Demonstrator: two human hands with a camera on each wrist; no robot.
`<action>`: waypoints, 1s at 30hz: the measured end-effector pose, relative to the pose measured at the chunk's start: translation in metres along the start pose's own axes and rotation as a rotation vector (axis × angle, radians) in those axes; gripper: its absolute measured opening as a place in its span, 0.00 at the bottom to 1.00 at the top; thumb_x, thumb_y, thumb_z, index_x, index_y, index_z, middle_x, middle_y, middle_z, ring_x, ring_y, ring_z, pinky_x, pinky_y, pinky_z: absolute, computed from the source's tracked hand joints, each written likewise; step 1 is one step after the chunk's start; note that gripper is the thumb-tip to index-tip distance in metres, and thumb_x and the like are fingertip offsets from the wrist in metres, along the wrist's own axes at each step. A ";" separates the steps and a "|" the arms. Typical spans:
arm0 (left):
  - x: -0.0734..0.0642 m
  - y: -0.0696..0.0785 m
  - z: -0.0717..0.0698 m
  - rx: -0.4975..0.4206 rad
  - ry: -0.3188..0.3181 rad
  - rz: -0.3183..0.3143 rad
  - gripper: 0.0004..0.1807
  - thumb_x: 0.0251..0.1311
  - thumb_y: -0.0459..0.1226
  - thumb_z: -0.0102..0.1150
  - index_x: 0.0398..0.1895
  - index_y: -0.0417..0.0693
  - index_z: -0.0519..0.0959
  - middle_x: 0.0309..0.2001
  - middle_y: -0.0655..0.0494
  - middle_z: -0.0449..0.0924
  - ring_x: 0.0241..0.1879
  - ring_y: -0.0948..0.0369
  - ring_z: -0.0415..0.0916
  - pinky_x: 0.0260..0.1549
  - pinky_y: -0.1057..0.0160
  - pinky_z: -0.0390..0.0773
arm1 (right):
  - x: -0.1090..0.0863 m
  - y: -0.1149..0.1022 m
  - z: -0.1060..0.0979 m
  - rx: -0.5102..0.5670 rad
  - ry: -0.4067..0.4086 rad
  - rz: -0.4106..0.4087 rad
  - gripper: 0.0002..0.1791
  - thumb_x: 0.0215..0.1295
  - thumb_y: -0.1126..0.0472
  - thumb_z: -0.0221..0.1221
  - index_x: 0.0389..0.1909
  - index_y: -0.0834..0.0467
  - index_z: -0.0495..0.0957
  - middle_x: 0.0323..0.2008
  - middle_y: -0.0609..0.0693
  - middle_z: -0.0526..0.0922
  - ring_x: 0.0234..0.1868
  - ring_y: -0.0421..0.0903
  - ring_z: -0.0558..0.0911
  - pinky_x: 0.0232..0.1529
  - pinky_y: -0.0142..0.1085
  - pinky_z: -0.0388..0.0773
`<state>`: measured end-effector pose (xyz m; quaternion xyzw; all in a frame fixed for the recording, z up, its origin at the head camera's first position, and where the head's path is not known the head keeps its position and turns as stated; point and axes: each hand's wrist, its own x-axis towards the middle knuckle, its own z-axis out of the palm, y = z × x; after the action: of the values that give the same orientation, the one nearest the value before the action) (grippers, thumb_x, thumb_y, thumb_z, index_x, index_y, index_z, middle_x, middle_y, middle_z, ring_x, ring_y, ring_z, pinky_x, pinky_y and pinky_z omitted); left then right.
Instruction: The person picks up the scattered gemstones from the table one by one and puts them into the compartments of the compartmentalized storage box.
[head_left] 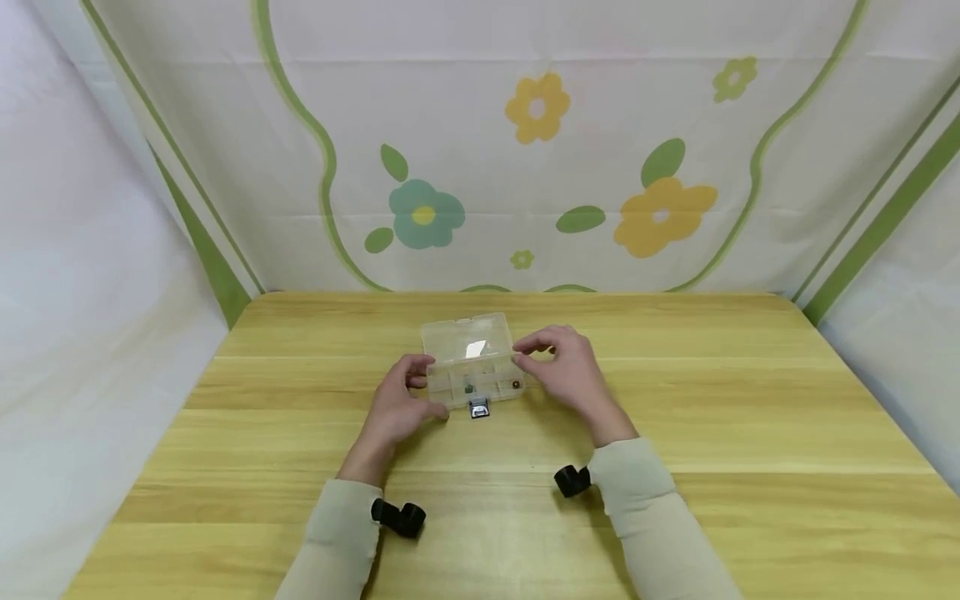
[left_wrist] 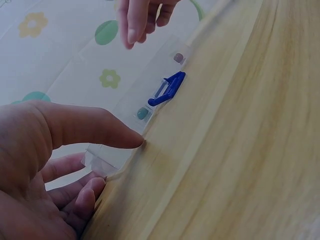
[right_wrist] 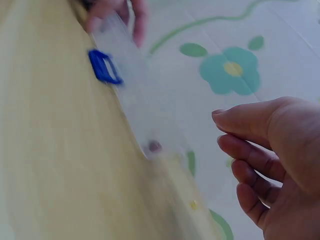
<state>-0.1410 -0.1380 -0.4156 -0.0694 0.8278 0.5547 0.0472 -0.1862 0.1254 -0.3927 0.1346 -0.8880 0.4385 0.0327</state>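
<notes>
A clear plastic compartment box (head_left: pixel 441 385) stands on the table with its lid (head_left: pixel 450 337) raised at the back. My left hand (head_left: pixel 396 407) grips its left end, thumb at the front corner and fingers behind. The blue latch (left_wrist: pixel 172 90) juts from the front side. Inside are a small green bead (left_wrist: pixel 142 113) and, at the right end, a dark reddish bead (left_wrist: pixel 178 57). My right hand (head_left: pixel 567 367) hovers by the box's right end, loosely bent, thumb and forefinger a little apart; nothing shows between them in the right wrist view.
The wooden table (head_left: pixel 750 433) runs up to a white cloth backdrop (head_left: pixel 480 125) printed with flowers. White cloth also hangs on both sides. A black wrist camera (head_left: pixel 408 520) sits on the left sleeve, another wrist camera (head_left: pixel 572 481) on the right.
</notes>
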 end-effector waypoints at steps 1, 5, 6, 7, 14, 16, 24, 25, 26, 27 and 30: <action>0.000 0.000 0.000 -0.002 -0.002 0.000 0.46 0.42 0.22 0.76 0.71 0.46 0.74 0.64 0.44 0.76 0.60 0.48 0.71 0.61 0.50 0.73 | 0.000 0.003 -0.004 0.001 0.010 0.009 0.08 0.70 0.57 0.71 0.46 0.53 0.92 0.46 0.50 0.91 0.56 0.54 0.82 0.61 0.51 0.76; -0.001 0.001 0.001 -0.003 0.002 0.000 0.46 0.41 0.21 0.75 0.71 0.46 0.74 0.64 0.44 0.75 0.60 0.48 0.70 0.60 0.50 0.73 | -0.004 0.014 -0.020 -0.004 0.019 0.045 0.08 0.71 0.56 0.70 0.47 0.52 0.91 0.48 0.51 0.91 0.56 0.54 0.82 0.62 0.52 0.76; -0.001 0.001 0.001 -0.001 0.003 -0.001 0.46 0.41 0.21 0.75 0.71 0.46 0.74 0.64 0.44 0.75 0.60 0.48 0.70 0.60 0.50 0.73 | -0.005 0.017 -0.023 -0.007 0.015 0.051 0.09 0.71 0.55 0.70 0.47 0.52 0.91 0.48 0.50 0.91 0.56 0.54 0.82 0.62 0.52 0.75; -0.001 0.001 0.001 -0.001 0.005 -0.003 0.46 0.41 0.21 0.75 0.71 0.46 0.74 0.64 0.45 0.75 0.60 0.48 0.70 0.61 0.50 0.73 | -0.007 0.021 -0.026 -0.009 0.011 0.060 0.09 0.71 0.55 0.70 0.48 0.52 0.91 0.48 0.50 0.91 0.55 0.54 0.82 0.62 0.51 0.75; -0.001 0.002 0.000 -0.002 0.004 -0.003 0.46 0.41 0.21 0.74 0.71 0.45 0.74 0.64 0.44 0.75 0.59 0.48 0.70 0.60 0.51 0.73 | -0.022 0.046 -0.049 -0.051 -0.060 0.109 0.10 0.71 0.49 0.70 0.47 0.48 0.91 0.49 0.48 0.90 0.51 0.50 0.82 0.55 0.45 0.78; -0.001 0.001 0.000 -0.007 0.003 -0.008 0.47 0.41 0.21 0.74 0.71 0.45 0.74 0.64 0.44 0.75 0.60 0.48 0.70 0.60 0.50 0.72 | -0.026 0.054 -0.055 -0.061 -0.093 0.120 0.12 0.71 0.46 0.70 0.47 0.47 0.91 0.49 0.48 0.90 0.49 0.48 0.82 0.53 0.44 0.79; -0.002 0.000 0.000 -0.005 0.000 -0.011 0.47 0.41 0.22 0.75 0.72 0.46 0.74 0.64 0.44 0.75 0.60 0.48 0.70 0.60 0.50 0.72 | -0.040 0.079 -0.076 -0.040 -0.205 0.153 0.13 0.65 0.45 0.74 0.45 0.46 0.91 0.45 0.47 0.90 0.42 0.45 0.82 0.45 0.37 0.79; -0.002 0.000 0.000 -0.005 0.001 -0.010 0.47 0.42 0.22 0.75 0.72 0.46 0.74 0.64 0.45 0.75 0.60 0.48 0.70 0.60 0.50 0.72 | -0.040 0.080 -0.078 -0.032 -0.220 0.151 0.12 0.64 0.45 0.75 0.44 0.45 0.91 0.44 0.47 0.90 0.41 0.46 0.82 0.43 0.36 0.78; -0.002 0.000 0.000 -0.005 0.002 -0.007 0.47 0.41 0.22 0.75 0.72 0.46 0.74 0.64 0.44 0.75 0.60 0.48 0.70 0.60 0.50 0.72 | -0.040 0.082 -0.079 -0.025 -0.232 0.148 0.12 0.62 0.46 0.77 0.42 0.45 0.92 0.43 0.46 0.90 0.41 0.45 0.81 0.42 0.35 0.78; -0.001 -0.001 0.000 -0.006 0.003 -0.007 0.47 0.41 0.22 0.75 0.72 0.46 0.74 0.64 0.45 0.75 0.60 0.48 0.70 0.60 0.50 0.72 | -0.040 0.083 -0.080 -0.017 -0.246 0.140 0.11 0.61 0.46 0.78 0.41 0.45 0.92 0.43 0.47 0.89 0.40 0.46 0.81 0.41 0.34 0.77; -0.001 -0.001 0.000 -0.012 0.003 -0.005 0.47 0.41 0.21 0.74 0.71 0.46 0.74 0.64 0.45 0.75 0.60 0.48 0.70 0.60 0.50 0.72 | -0.040 0.086 -0.082 -0.005 -0.283 0.110 0.12 0.57 0.48 0.80 0.39 0.45 0.92 0.44 0.47 0.89 0.41 0.45 0.80 0.42 0.33 0.76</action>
<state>-0.1396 -0.1381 -0.4165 -0.0724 0.8244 0.5593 0.0470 -0.1755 0.2487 -0.4158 0.1462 -0.8909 0.4141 -0.1162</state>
